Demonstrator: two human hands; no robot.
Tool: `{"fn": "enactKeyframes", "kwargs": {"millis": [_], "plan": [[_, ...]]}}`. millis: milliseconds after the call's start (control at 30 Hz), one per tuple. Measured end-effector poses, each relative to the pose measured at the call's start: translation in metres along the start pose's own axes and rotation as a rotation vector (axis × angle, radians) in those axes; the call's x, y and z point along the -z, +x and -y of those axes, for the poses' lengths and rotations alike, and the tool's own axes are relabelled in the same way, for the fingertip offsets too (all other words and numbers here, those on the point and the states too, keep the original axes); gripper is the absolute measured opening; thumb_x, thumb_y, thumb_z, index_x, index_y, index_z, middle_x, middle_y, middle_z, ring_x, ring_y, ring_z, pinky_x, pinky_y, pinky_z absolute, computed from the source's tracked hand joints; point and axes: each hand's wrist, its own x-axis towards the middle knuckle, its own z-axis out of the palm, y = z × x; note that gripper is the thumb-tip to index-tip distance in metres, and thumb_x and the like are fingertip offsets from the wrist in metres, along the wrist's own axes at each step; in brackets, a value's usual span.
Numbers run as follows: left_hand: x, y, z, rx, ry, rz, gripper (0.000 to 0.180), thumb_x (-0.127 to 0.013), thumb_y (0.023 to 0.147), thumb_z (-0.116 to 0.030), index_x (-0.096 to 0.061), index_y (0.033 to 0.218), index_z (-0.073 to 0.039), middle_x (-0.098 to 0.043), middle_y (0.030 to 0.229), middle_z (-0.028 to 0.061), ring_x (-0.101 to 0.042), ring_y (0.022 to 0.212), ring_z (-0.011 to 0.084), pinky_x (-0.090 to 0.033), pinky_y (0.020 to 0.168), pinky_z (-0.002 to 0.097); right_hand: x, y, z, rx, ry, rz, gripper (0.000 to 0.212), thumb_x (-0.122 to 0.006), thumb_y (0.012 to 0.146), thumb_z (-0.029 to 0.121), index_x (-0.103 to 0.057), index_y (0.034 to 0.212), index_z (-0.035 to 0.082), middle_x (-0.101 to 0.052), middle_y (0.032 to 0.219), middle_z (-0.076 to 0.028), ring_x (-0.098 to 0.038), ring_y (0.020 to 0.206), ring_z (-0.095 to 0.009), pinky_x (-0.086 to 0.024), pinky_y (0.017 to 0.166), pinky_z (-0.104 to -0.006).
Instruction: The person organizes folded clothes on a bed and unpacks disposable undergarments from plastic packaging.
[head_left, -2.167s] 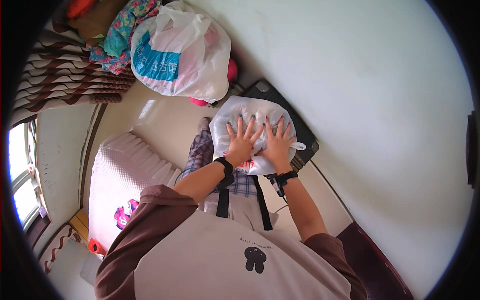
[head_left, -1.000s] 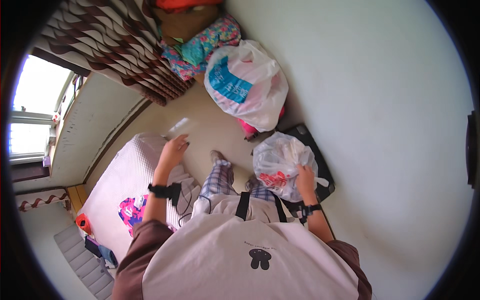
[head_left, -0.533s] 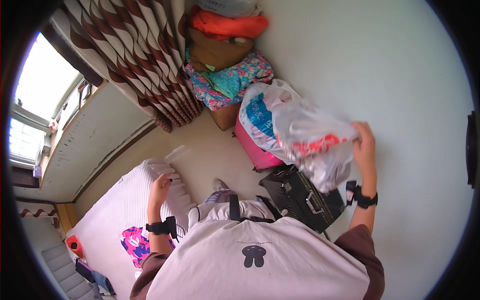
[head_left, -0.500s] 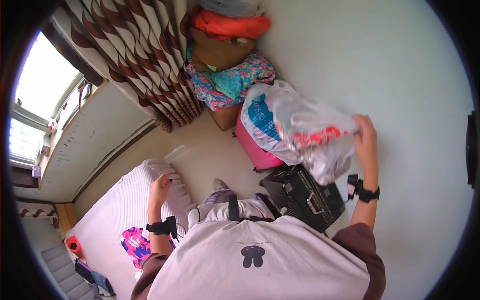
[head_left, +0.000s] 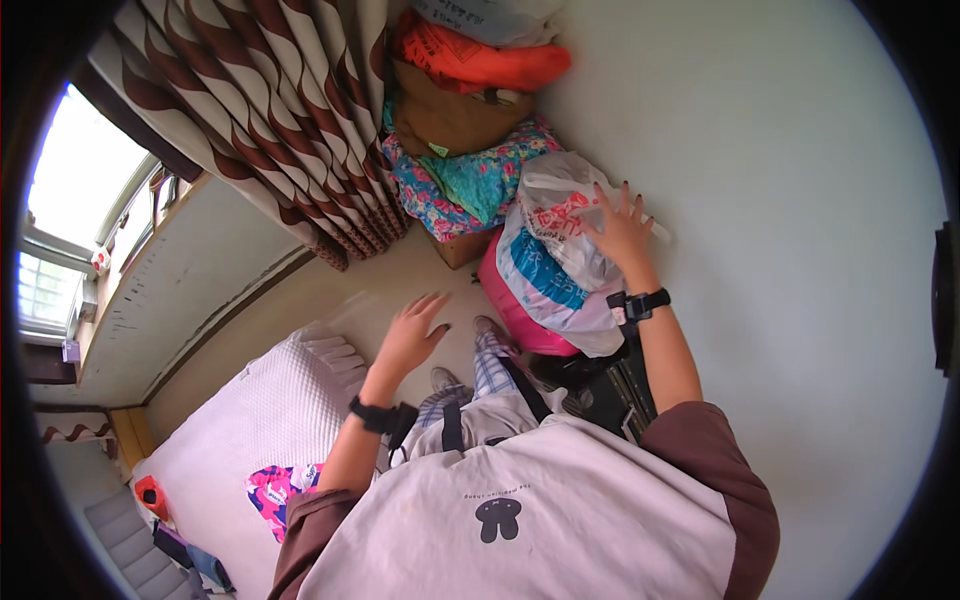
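My right hand [head_left: 622,232], fingers spread, rests against or just over a translucent white plastic bag [head_left: 560,185] with red print. That bag sits on top of a white and blue plastic bag [head_left: 545,270], which lies on a pink suitcase [head_left: 510,310]. Over the floor, my left hand [head_left: 410,335] hangs in the air with its fingers apart and nothing in it. Beside my right leg is a black case [head_left: 610,390], partly hidden by my arm and shirt.
Behind the bags rises a stack with flowered cloth [head_left: 445,200], a brown bag [head_left: 450,110] and an orange bag [head_left: 480,60]. A patterned curtain [head_left: 270,110] hangs by the window. On the left stands a bed [head_left: 220,420] with a pink-and-blue patterned item [head_left: 275,495]. A wall [head_left: 800,250] bounds the right.
The translucent bag has moved from above the black case onto the white and blue bag. My right hand has let go of it and spread. My left hand has moved right and forward.
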Motion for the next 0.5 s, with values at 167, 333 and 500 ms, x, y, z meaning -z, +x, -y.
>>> {"fn": "enactKeyframes", "kwargs": {"millis": [167,333,500], "plan": [[-0.054,0.136,-0.069,-0.266,0.256,-0.175,0.062,-0.062,0.077,-0.031,-0.038,0.133,-0.02,-0.027,0.141,0.0137,-0.021,0.129,0.0399,-0.023,0.099,0.0558,-0.035,0.008,-0.003,0.022,-0.01,-0.08,0.078,-0.065,0.068,0.049,-0.033,0.135,0.029,-0.016,0.144,-0.013,-0.016,0.129,-0.044,-0.017,0.091,-0.0723],[-0.134,0.228,-0.072,-0.06,0.268,-0.111,0.077,-0.063,0.072,-0.047,-0.029,0.137,-0.026,-0.018,0.143,0.0169,-0.014,0.128,0.0472,-0.02,0.094,0.0661,-0.06,0.005,-0.014,0.053,0.063,0.025,0.087,-0.074,0.058,0.039,-0.034,0.134,0.029,-0.019,0.145,-0.007,-0.017,0.131,-0.038,-0.01,0.091,-0.0731],[-0.179,0.244,-0.052,-0.034,0.336,-0.006,0.085,-0.061,0.065,-0.06,-0.026,0.137,-0.033,-0.022,0.14,0.0205,-0.016,0.126,0.0512,-0.031,0.084,0.0699,-0.065,0.007,-0.034,-0.012,0.095,0.149,0.086,-0.074,0.058,0.039,-0.034,0.134,0.03,-0.022,0.144,-0.006,-0.02,0.131,-0.036,-0.011,0.092,-0.0719]]}}
